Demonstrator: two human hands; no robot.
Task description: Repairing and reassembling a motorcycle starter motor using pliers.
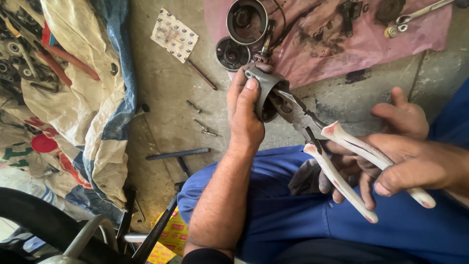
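Left hand (244,117): fingers curled around a grey cylindrical metal housing (266,93), thumb on its rim, forearm rising from near. Right hand (405,156): fingers wrapped about worn white-handled pliers (342,156), nose inside the housing, index extended. Pink cloth (342,44) on the floor beyond.

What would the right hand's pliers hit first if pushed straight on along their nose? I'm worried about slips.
The grey metal housing in the left hand: the pliers, held by the right hand, already reach into it.
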